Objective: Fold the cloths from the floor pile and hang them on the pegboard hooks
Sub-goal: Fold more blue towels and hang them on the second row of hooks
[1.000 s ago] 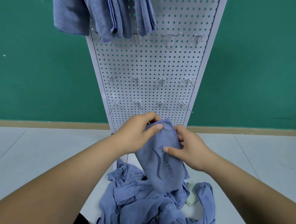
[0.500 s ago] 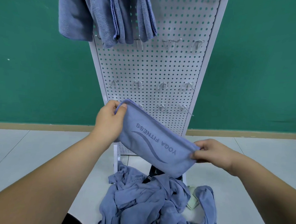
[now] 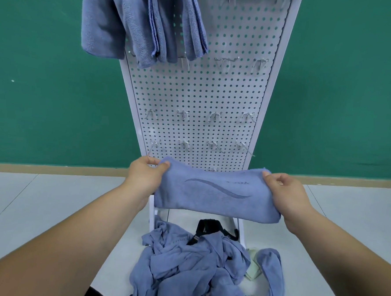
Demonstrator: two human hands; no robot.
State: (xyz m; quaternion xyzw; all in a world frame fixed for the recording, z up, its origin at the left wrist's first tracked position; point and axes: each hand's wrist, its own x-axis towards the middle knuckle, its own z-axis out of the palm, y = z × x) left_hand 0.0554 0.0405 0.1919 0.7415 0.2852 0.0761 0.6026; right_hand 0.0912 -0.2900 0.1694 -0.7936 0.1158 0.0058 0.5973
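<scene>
Upper left of frame: folded blue-grey terry cloths (image 3: 138, 23), already draped over the top hooks of the white perforated metal pegboard (image 3: 200, 97).

Left of centre: left hand (image 3: 145, 179), thumb on top and fingers curled under, pinching the left end of a folded blue-grey microfibre cloth with a darker wave print (image 3: 214, 194). Held level at mid-frame, stretched flat before the board's lowest rows, above the crumpled blue-grey cloth pile on the pale floor (image 3: 196, 269) at bottom centre.

Right of centre: right hand (image 3: 285, 194), pinching the right end likewise, thumb over the edge.

Step, as judged: fold finished or nearly so, squaring up before hanging. Next: lift to a bare wire hook (image 3: 222, 62) right of the hung cloths. Calls for laying the cloth's middle over the prong, ends kept even to avoid slipping off.

Against half a second earlier: tilted then, left end high, lettering plain. Now level, left hand lower, lettering mostly turned toward the top edge.
</scene>
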